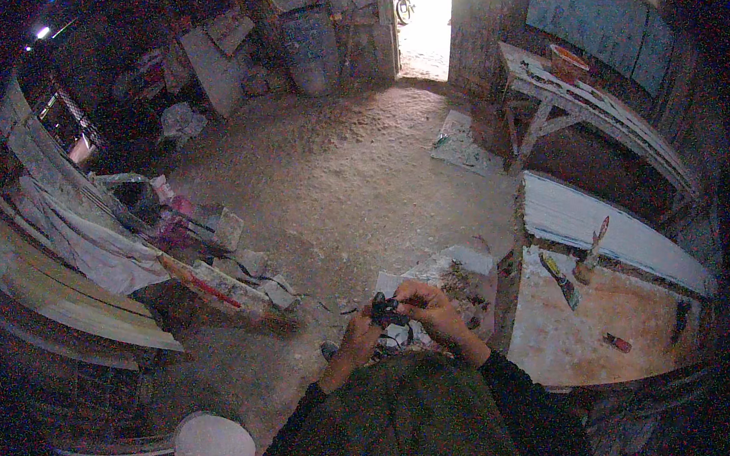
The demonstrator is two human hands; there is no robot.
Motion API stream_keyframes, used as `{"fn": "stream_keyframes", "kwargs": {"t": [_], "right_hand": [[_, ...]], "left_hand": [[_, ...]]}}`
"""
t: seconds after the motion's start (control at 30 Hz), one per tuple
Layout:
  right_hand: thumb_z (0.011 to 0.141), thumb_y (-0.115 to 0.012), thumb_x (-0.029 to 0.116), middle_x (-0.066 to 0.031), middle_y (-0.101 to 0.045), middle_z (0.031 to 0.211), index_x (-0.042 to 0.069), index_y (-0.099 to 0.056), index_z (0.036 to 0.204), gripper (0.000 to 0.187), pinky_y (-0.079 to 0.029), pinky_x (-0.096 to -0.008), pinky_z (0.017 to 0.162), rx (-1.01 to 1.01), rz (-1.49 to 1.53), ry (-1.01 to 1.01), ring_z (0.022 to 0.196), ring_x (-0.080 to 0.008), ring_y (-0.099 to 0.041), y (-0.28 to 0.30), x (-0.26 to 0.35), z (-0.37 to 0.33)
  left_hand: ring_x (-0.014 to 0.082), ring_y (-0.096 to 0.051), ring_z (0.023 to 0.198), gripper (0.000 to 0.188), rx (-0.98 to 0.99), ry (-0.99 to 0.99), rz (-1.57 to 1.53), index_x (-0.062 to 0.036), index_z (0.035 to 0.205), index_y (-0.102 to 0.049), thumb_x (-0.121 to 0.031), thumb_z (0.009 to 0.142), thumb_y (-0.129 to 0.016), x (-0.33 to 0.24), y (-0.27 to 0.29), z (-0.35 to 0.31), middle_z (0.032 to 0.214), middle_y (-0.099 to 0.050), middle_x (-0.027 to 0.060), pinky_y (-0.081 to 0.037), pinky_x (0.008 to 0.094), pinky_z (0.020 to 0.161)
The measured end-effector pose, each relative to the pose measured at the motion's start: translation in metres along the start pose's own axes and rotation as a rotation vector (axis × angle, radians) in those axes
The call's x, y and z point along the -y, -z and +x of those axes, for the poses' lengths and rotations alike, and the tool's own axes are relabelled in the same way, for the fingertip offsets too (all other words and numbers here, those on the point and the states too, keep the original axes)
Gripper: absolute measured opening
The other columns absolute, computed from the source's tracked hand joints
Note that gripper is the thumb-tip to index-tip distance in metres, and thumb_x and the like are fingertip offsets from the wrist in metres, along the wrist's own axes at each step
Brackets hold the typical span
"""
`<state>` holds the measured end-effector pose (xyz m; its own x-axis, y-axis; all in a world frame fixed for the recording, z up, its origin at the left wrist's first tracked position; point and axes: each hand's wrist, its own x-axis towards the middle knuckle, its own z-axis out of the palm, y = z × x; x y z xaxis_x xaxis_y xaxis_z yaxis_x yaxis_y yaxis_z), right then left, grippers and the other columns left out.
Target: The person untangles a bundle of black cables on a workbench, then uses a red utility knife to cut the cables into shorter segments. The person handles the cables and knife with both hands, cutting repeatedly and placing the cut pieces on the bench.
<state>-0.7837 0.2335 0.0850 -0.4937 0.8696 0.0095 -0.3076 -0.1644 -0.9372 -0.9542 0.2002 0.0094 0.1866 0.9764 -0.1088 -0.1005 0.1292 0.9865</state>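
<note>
A small black object (pixel 386 309) is held up in front of my body, between both hands; its kind is too dark and grainy to make out. My left hand (pixel 359 334) is closed around its left side. The fingers of my right hand (pixel 429 308) pinch at its right side. Dark strands, maybe a cord or strap, hang below it near my wrists. Behind my hands, stained white sheets (pixel 467 273) lie on the floor.
To the right, a worktable (pixel 537 334) carries a yellow-handled brush (pixel 556 276), another brush (pixel 595 244) and a small red tool (pixel 617 342). A bench (pixel 537 81) with an orange bowl (pixel 570 60) stands farther back. Boards (pixel 86 294) lean left; a white round lid (pixel 214 444) sits lower left.
</note>
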Motion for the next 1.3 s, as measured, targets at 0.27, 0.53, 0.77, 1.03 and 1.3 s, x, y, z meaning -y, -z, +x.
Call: {"fn": "stream_keyframes", "kwargs": {"t": [0.27, 0.53, 0.77, 1.03, 1.3], "right_hand": [[0.078, -0.062, 0.01, -0.0009, -0.052, 0.083, 0.003, -0.056, 0.081, 0.01, -0.041, -0.0235, 0.068, -0.029, -0.019, 0.026, 0.076, -0.0093, -0.05, -0.009, 0.01, 0.0], [0.078, -0.062, 0.012, -0.0013, -0.053, 0.086, 0.005, -0.054, 0.09, 0.016, -0.041, -0.0244, 0.072, -0.006, -0.016, -0.041, 0.08, -0.0099, -0.051, -0.005, 0.005, -0.001], [0.075, -0.066, 0.029, -0.0079, -0.044, 0.117, 0.007, -0.035, 0.121, 0.06, -0.031, -0.0338, 0.095, 0.103, -0.281, 0.11, 0.112, -0.0193, -0.04, -0.006, -0.005, 0.007], [0.08, -0.061, 0.026, -0.0132, -0.043, 0.122, 0.006, -0.034, 0.125, 0.056, -0.032, -0.033, 0.095, 0.381, -0.486, 0.112, 0.113, -0.0207, -0.042, -0.023, -0.04, 0.016], [0.085, -0.053, 0.026, -0.0099, -0.058, 0.077, 0.007, -0.047, 0.11, 0.031, -0.044, -0.0322, 0.062, 0.393, -0.674, -0.249, 0.067, -0.0155, -0.054, -0.043, 0.008, 0.01]], "left_hand": [[0.0198, -0.053, 0.092, 0.026, 0.059, -0.031, 0.224, -0.0038, 0.105, -0.052, -0.015, 0.085, -0.039, -0.04, -0.01, -0.007, 0.099, -0.056, 0.0086, -0.04, 0.0317, 0.083], [0.0191, -0.052, 0.096, 0.026, 0.179, -0.05, 0.234, -0.0045, 0.109, -0.051, -0.013, 0.086, -0.043, -0.015, -0.003, -0.001, 0.103, -0.055, 0.0082, -0.039, 0.031, 0.084], [0.0177, -0.052, 0.091, 0.024, -0.087, -0.005, -0.029, -0.0057, 0.099, -0.051, -0.027, 0.088, -0.047, -0.024, -0.011, -0.008, 0.093, -0.054, 0.0061, -0.042, 0.0333, 0.079], [0.0148, -0.045, 0.065, 0.035, 0.067, -0.18, -0.444, -0.0104, 0.076, -0.039, -0.044, 0.087, -0.044, -0.055, 0.015, 0.006, 0.072, -0.044, 0.0033, -0.042, 0.0289, 0.065], [0.0101, -0.031, 0.049, 0.032, -0.141, -0.321, -0.814, -0.0144, 0.071, -0.036, -0.041, 0.088, -0.041, -0.116, 0.043, -0.004, 0.057, -0.029, -0.0034, -0.035, 0.0294, 0.056]]}}
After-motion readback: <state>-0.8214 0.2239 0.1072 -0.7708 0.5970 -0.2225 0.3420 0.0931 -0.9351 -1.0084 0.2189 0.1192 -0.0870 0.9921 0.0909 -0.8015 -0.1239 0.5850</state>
